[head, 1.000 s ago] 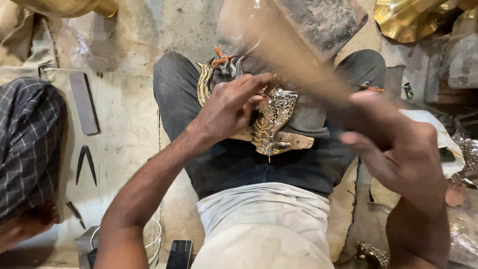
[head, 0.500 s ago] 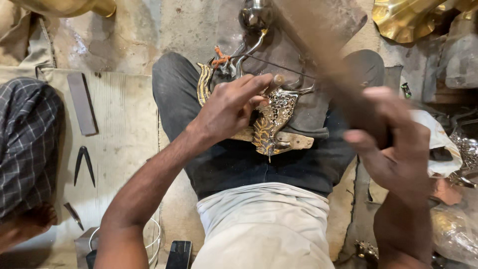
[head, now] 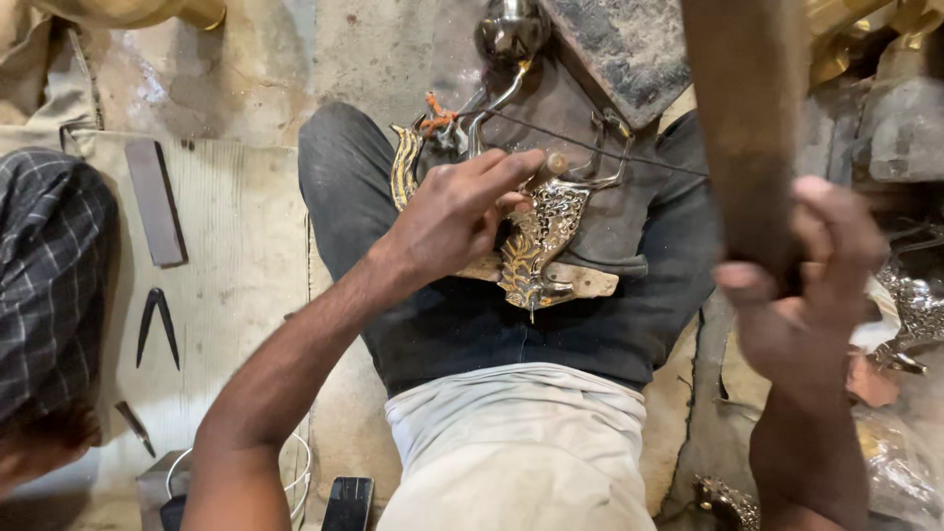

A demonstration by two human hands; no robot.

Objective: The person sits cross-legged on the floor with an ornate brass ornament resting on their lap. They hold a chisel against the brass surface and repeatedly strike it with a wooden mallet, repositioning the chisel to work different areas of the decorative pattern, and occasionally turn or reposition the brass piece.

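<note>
Blurred wooden handle (head: 747, 128), top cut off

Flat file (head: 155, 201), dividers (head: 156, 325), phone (head: 347, 502)

A dark phone (head: 348, 502), screen unlit, lies at the bottom edge.

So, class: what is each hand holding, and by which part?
The right hand grips a wooden handle at its lower end. The left hand pinches a small punch by its shaft against the ornate metal piece.
</note>
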